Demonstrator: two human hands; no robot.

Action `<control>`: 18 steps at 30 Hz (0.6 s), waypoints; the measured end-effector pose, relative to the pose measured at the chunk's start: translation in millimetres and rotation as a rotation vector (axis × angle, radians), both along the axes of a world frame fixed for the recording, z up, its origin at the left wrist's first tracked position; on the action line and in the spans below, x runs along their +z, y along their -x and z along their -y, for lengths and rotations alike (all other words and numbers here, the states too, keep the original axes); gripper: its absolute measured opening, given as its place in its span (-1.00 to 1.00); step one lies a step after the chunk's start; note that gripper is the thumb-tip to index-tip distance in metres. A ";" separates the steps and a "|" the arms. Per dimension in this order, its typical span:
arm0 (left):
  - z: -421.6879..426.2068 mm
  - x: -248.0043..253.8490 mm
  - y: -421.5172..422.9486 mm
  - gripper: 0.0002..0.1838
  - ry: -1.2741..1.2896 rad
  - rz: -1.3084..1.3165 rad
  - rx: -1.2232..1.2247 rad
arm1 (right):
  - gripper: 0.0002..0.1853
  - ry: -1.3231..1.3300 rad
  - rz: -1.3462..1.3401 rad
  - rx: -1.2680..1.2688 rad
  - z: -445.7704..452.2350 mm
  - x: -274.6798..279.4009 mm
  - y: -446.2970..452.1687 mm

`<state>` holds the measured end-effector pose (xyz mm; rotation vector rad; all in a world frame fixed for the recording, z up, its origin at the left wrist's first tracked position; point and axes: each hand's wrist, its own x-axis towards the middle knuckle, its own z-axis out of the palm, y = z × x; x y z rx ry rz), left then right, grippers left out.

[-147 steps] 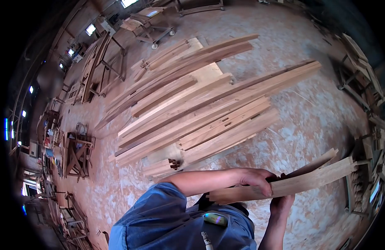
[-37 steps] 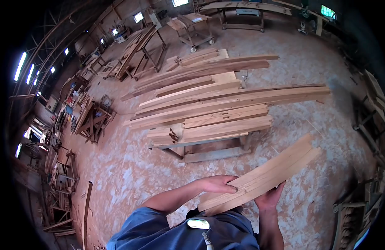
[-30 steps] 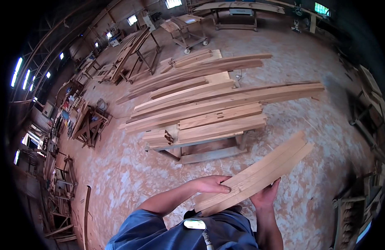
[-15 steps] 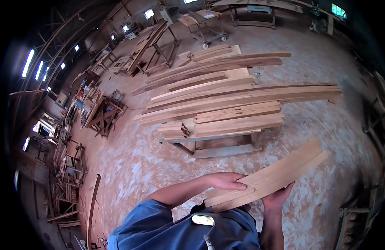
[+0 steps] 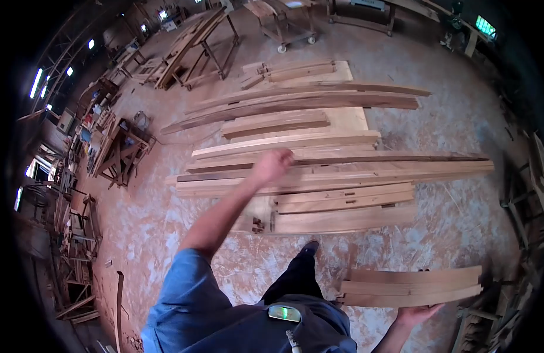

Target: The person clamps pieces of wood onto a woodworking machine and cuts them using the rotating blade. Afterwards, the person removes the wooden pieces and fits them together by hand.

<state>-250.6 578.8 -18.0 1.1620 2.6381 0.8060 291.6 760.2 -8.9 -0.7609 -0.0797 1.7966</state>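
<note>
My right hand (image 5: pixel 418 316) supports a short bundle of wooden boards (image 5: pixel 410 288) from below, at the lower right. Its thumb and fingers are partly hidden under the wood. The bundle lies roughly level, with joint cuts showing at its ends. My left hand (image 5: pixel 275 166) is stretched forward over the long wooden beams (image 5: pixel 336 175) in the middle. Motion blurs its fingers, and I cannot tell whether it touches the wood. Closer to me than the beams lie shorter mortised pieces (image 5: pixel 348 199).
More planks (image 5: pixel 307 100) lie across the low support farther off. My foot (image 5: pixel 311 247) is on the floor just before the stack. A wooden stand (image 5: pixel 125 150) is at the left, a wheeled table (image 5: pixel 283 26) at the back. Timber racks (image 5: pixel 531 194) line the right side.
My left hand has let go of the boards and swung forward over the stack. The bundle, now in my right hand alone, has moved lower and to the right. The stack appears closer.
</note>
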 end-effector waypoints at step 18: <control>-17.7 -88.1 235.3 -0.04 0.621 -0.178 0.115 | -0.22 -0.024 0.162 -0.167 9.4 2.3 50.2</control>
